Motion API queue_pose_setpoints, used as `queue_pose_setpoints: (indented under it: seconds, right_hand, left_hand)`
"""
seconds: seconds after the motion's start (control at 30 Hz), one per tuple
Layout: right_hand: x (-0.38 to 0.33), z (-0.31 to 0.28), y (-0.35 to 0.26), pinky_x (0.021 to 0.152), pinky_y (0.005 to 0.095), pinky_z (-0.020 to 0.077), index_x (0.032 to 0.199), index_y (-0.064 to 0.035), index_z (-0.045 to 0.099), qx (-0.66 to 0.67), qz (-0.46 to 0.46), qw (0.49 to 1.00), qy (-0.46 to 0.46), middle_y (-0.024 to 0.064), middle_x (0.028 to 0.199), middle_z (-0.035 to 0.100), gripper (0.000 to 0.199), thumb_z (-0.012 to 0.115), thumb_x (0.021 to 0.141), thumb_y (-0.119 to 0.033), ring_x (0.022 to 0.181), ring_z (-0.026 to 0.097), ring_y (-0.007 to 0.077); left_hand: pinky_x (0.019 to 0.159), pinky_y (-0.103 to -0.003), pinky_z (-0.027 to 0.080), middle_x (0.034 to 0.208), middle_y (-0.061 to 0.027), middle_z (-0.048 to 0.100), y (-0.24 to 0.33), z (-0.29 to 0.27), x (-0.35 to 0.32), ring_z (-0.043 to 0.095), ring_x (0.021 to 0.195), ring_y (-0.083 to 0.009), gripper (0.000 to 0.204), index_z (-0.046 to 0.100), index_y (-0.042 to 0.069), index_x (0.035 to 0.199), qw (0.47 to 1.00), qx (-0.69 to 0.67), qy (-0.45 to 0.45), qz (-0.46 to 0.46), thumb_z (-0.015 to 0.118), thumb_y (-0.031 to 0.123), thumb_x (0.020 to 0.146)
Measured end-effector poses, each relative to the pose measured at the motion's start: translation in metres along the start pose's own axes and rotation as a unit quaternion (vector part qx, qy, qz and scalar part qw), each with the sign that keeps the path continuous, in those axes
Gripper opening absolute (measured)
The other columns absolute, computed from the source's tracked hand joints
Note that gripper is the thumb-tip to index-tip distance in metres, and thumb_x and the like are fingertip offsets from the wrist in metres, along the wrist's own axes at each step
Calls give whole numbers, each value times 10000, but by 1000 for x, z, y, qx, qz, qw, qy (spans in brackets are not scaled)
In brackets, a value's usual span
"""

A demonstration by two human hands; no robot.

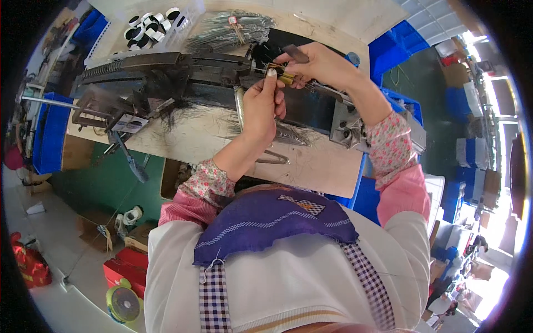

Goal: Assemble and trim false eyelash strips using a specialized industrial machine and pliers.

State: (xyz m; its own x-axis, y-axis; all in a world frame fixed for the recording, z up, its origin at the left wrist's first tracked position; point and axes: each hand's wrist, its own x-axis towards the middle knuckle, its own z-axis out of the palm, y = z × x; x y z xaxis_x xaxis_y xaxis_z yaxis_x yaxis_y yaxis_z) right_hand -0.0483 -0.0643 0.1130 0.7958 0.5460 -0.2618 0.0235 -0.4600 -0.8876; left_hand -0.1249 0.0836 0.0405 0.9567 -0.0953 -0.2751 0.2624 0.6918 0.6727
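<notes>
At the right end of a long dark metal bench machine (208,69), my two hands meet. My left hand (259,111) is closed, its thumb pressed on a small brass-coloured part (285,79) at the machine's end. Coming in from the right, my right hand (327,67) has its fingers curled round a dark flat piece (296,54), perhaps a handle or lever. Its fingertips are close beside the brass-coloured part, and what lies beneath them is hidden. Thin wires (291,135) lie on the wooden table (327,164) below my left hand.
A clear tray (191,16) of round black-and-white pieces and a tied bundle of thin silvery wires (230,28) lie behind the machine. A metal block (348,126) stands at the right. A metal rod (50,101) juts out left. Blue bins (391,50) flank the table.
</notes>
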Motion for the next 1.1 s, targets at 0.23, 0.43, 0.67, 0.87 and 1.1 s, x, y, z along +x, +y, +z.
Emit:
queue_pose_setpoints:
  seconds: [0.23,0.43,0.67,0.87,1.1]
  right_hand:
    - [12,-13,1,618,261,532,1230,-7,561,-36,18,997,-73,86,854,641,350,542,942,-205,720,641,150]
    - [-20,-14,-9,868,400,462,1194,-70,587,-416,-122,882,186,179,1044,574,363,562,871,-233,1013,552,337]
    - [-17,48,-9,730,378,460,1038,-70,648,-396,-253,857,210,63,812,566,354,632,685,-52,842,588,253]
    - [-9,27,-3,712,350,407,899,-111,708,-283,-181,920,204,44,755,590,142,655,767,-117,720,589,226]
    - [-8,24,-6,763,372,424,896,-106,711,-305,-187,912,201,56,760,602,150,664,760,-151,753,601,255]
  left_hand:
    - [1020,-381,377,1202,-148,513,-5,7,3,480,1178,-237,705,464,-20,1186,989,-18,-121,-84,281,617,945]
    - [1126,-431,273,1385,-234,360,29,-3,7,348,1313,-340,847,273,-97,1340,933,-299,-114,-164,343,631,914]
    - [1092,-419,312,1316,-178,462,18,-20,5,437,1242,-301,771,414,-66,1255,931,-307,-145,-135,355,625,918]
    - [1123,-399,284,1283,-201,462,27,-7,-7,412,1267,-306,777,372,-91,1265,959,-250,-102,-82,337,610,932]
    - [1126,-397,280,1282,-195,453,33,-4,-9,415,1259,-285,728,367,-94,1246,965,-224,-110,-77,339,571,952]
